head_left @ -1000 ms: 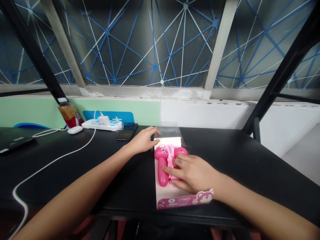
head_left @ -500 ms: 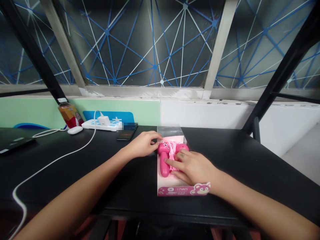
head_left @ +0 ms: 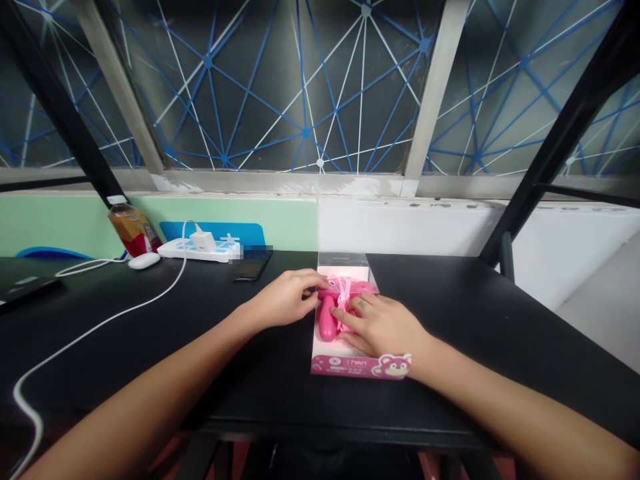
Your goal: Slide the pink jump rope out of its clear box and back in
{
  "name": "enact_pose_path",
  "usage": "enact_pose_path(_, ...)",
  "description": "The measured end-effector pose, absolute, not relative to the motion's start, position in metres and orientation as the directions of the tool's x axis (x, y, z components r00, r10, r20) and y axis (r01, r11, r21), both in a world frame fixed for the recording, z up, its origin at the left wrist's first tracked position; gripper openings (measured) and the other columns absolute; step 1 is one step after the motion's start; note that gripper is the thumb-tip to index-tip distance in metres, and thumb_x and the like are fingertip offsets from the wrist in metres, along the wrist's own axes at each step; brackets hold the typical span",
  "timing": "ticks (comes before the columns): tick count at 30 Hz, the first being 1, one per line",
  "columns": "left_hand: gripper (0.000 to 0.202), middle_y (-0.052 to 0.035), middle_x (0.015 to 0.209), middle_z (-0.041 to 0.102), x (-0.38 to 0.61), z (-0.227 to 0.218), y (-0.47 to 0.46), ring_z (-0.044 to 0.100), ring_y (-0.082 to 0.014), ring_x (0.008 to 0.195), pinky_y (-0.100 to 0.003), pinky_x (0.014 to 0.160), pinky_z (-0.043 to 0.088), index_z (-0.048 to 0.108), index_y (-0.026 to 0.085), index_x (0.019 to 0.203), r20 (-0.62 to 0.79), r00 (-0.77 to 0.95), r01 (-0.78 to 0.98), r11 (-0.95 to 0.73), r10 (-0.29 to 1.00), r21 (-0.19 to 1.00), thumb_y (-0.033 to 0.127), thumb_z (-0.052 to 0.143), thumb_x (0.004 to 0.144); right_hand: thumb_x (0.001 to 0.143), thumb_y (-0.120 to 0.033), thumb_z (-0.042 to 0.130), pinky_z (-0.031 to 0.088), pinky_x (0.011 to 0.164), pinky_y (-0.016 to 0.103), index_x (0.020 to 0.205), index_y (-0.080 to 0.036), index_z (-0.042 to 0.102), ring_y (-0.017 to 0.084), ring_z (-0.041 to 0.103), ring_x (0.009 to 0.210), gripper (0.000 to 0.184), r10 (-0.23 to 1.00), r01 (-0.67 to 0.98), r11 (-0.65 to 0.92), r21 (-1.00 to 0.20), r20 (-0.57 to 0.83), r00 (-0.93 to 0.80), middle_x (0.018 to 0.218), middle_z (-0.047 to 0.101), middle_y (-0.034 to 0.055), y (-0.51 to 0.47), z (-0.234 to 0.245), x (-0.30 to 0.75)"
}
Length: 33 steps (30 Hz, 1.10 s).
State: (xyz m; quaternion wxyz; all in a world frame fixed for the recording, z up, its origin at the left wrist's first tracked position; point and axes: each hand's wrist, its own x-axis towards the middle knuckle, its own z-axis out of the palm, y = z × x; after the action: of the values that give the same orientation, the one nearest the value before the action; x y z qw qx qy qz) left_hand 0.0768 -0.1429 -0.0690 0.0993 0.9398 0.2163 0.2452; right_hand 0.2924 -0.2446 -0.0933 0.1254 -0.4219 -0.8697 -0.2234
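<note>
A pink skipping rope [head_left: 328,320] lies in an open box [head_left: 360,367] with a pink front lip and a bear face printed at its right corner. The rope has thick handles and a bundled light-pink cord between them. My left hand [head_left: 290,293] reaches over the box's left side, its thumb and fingertips closed at the head of the left handle. From the right, my right hand [head_left: 385,323] curls over the cord and the right handle, hiding most of that handle. Its index fingertip reaches toward the left handle.
The box rests on a black table [head_left: 260,393]. At the back left are a phone [head_left: 254,265], a white power strip [head_left: 173,249] with a charger [head_left: 203,241], a white mouse [head_left: 144,261] and a drink bottle [head_left: 133,230]. A white cable [head_left: 105,325] crosses the left side.
The box appears slightly higher in view and turned a little. My left fingertips have moved further over the left handle's head. The right hand stays over the cord.
</note>
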Motion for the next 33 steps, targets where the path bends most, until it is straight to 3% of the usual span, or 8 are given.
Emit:
enact_pose_path(6,0.028,-0.0047,0.118,0.063,0.077,-0.068,-0.146,0.061,-0.0179,0.104,-0.032,0.089,0.051,0.062,0.023,0.113,0.408,0.777,0.391,-0.875,0.480,0.284,0.016,0.050,0.089,0.098,-0.035,0.045,0.045,0.074,0.035,0.106,-0.016,0.068,0.021,0.059,0.081,0.031,0.416,0.620,0.717,0.320,0.518,-0.748,0.086,0.067,0.0078,-0.255,-0.085,0.289)
enact_pose_path(9,0.034,-0.0069,0.130,0.058,0.077,-0.069,-0.143,0.059,-0.0200,0.114,-0.034,0.096,0.049,0.057,0.023,0.122,0.403,0.769,0.423,-0.868,0.496,0.261,0.019,0.050,0.089,0.095,-0.050,0.048,0.043,0.068,0.033,0.102,-0.017,0.069,0.020,0.056,0.076,0.040,0.300,0.446,0.865,0.229,0.476,-0.827,0.077,0.064,0.0042,-0.263,-0.085,0.286)
enact_pose_path(12,0.035,-0.0075,0.138,0.054,0.077,-0.069,-0.140,0.053,-0.0220,0.125,-0.037,0.106,0.043,0.058,0.022,0.124,0.383,0.783,0.439,-0.872,0.490,0.219,0.020,0.049,0.090,0.087,-0.068,0.045,0.042,0.063,0.032,0.098,-0.017,0.069,0.018,0.053,0.067,0.057,0.271,0.338,0.935,0.109,0.393,-0.878,0.071,0.061,0.0021,-0.269,-0.091,0.282)
enact_pose_path(16,0.037,-0.0071,0.135,0.057,0.076,-0.070,-0.138,0.054,-0.0209,0.124,-0.036,0.106,0.043,0.059,0.022,0.125,0.366,0.800,0.430,-0.880,0.475,0.202,0.019,0.049,0.089,0.088,-0.065,0.045,0.042,0.067,0.032,0.098,-0.018,0.068,0.019,0.056,0.074,0.054,0.363,0.384,0.923,0.023,0.278,-0.890,0.081,0.064,0.0050,-0.272,-0.097,0.279)
enact_pose_path(24,0.040,-0.0043,0.137,0.057,0.076,-0.070,-0.140,0.054,-0.0197,0.125,-0.036,0.106,0.044,0.059,0.026,0.128,0.371,0.808,0.405,-0.888,0.458,0.217,0.018,0.049,0.090,0.087,-0.063,0.051,0.045,0.078,0.035,0.123,-0.020,0.062,0.024,0.060,0.093,0.057,0.604,0.590,0.797,-0.127,0.164,-0.780,0.107,0.064,0.0095,-0.268,-0.086,0.287)
enact_pose_path(33,0.034,-0.0030,0.135,0.059,0.075,-0.071,-0.141,0.057,-0.0181,0.122,-0.033,0.103,0.047,0.062,0.024,0.122,0.390,0.812,0.377,-0.901,0.434,0.216,0.018,0.050,0.091,0.091,-0.054,0.052,0.047,0.085,0.040,0.121,-0.020,0.063,0.026,0.060,0.098,0.047,0.717,0.703,0.696,-0.149,0.193,-0.670,0.109,0.064,0.0112,-0.259,-0.085,0.293)
